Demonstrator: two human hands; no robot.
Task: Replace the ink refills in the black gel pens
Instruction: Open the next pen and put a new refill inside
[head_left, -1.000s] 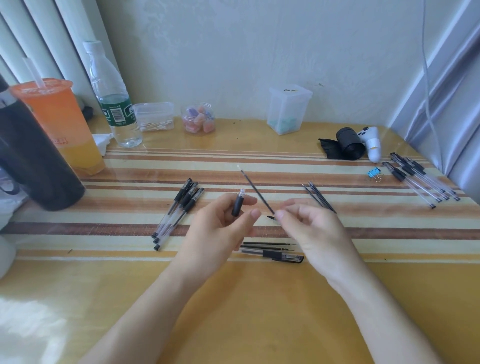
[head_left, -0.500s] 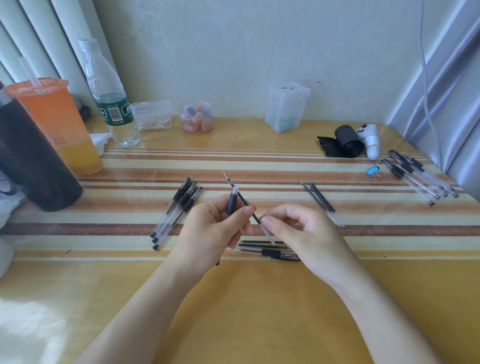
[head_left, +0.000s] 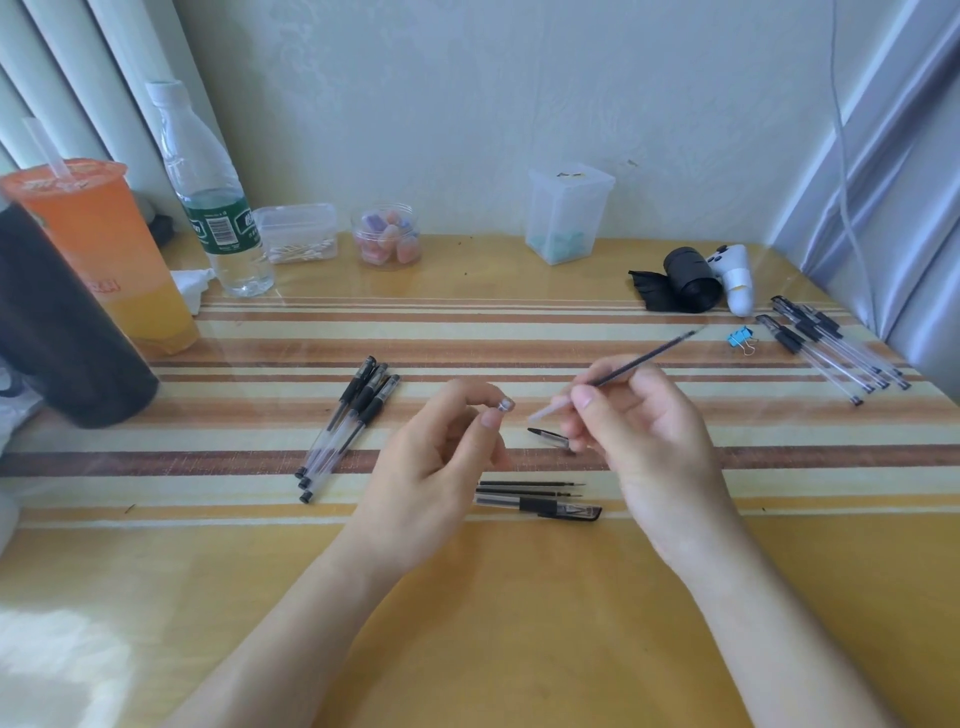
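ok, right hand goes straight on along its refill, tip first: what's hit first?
The refill in the right hand aims between blue binder clip and white controller; probably the controller, depth unclear.

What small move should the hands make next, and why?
Probably the right hand should bring the refill to the pen piece that the left hand pinches. The two are apart, and the refill's pale end points toward it.

Pens (head_left: 349, 427) left of hands, refills (head_left: 530, 487) between.
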